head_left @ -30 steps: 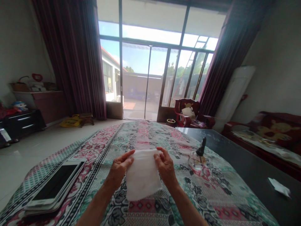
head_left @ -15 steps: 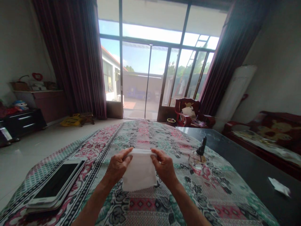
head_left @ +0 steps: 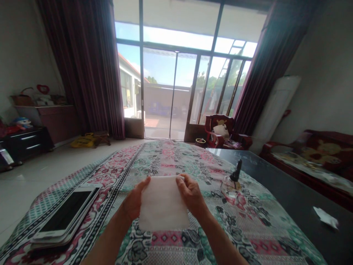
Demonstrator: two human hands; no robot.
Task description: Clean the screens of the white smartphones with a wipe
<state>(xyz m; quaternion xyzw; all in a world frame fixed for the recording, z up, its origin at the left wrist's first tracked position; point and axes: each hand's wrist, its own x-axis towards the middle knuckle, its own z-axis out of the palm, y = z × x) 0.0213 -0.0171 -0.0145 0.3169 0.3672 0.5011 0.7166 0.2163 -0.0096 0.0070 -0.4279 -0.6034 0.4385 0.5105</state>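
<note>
Between my two hands hangs a folded white cloth (head_left: 164, 206), thin and soft-looking, above the patterned tablecloth. My left hand (head_left: 137, 198) grips its upper left edge, with part of the fingers hidden behind the cloth. At the upper right corner, my right hand (head_left: 191, 193) pinches it, thumb in front and fingers behind. To the left lies a stack of white phones (head_left: 66, 213), the top one with its dark screen up. A clear round bottle with a black nozzle (head_left: 231, 184) stands to the right of my right hand.
A floral tablecloth (head_left: 171, 158) covers the table under my hands. Beside it on the right is a dark tabletop (head_left: 292, 206) with a crumpled white packet (head_left: 325, 218). Beyond are a red wooden chair (head_left: 220, 129), glass doors and purple curtains.
The cloth now hangs wider and lower, nearer to me. My left hand has shifted slightly left and turned, its thumb no longer showing in front. My right hand keeps its pinch.
</note>
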